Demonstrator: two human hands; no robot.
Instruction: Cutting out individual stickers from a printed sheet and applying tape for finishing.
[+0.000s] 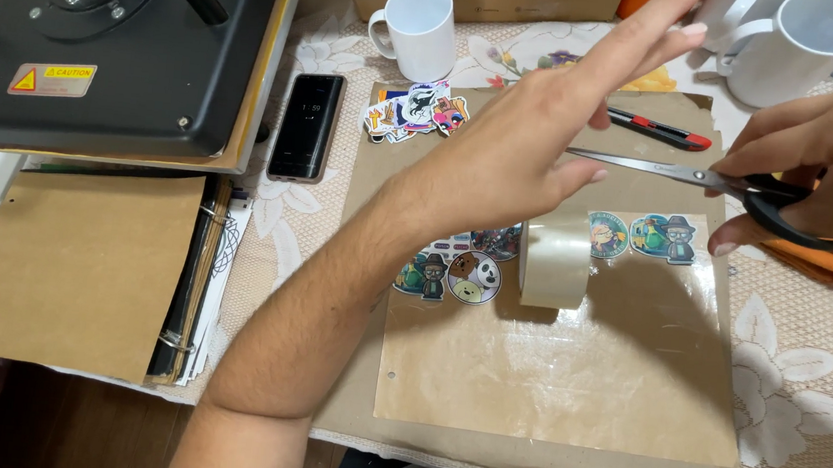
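— Where do the scissors (688,173) sit against the tape?

— The right hand (824,164) has its fingers through the black handles, over the worktop's (805,388) right edge. The blades point left, long axis almost level, running along the far part of the brown paper sheet (637,464). The tip ends just beside the left hand's thumb.

— And the left hand?

— The left hand (525,143) is spread and lifted, fingers fanned toward the far right corner, gripping nothing I can see. It may be stretching a clear strip of tape between thumb and fingers, but the film is too transparent to tell.

— So the roll?

— The roll of clear tape (555,261) stands on edge on the glossy taped patch of the sheet, directly below the left palm and nearer the person than the blades. The left hand is clearly the nearer one to it; the right hand is well apart, off to the right.

— What lies around it?

— Round stickers (473,274) lie just left of the roll, two more stickers (662,235) just right of it under the film. A loose pile of stickers (417,109) sits at the sheet's far left corner, a red-and-black utility knife (662,130) lies just beyond the blades, and a white mug (419,29) stands behind. A dark phone (306,124) lies off the sheet's left side.
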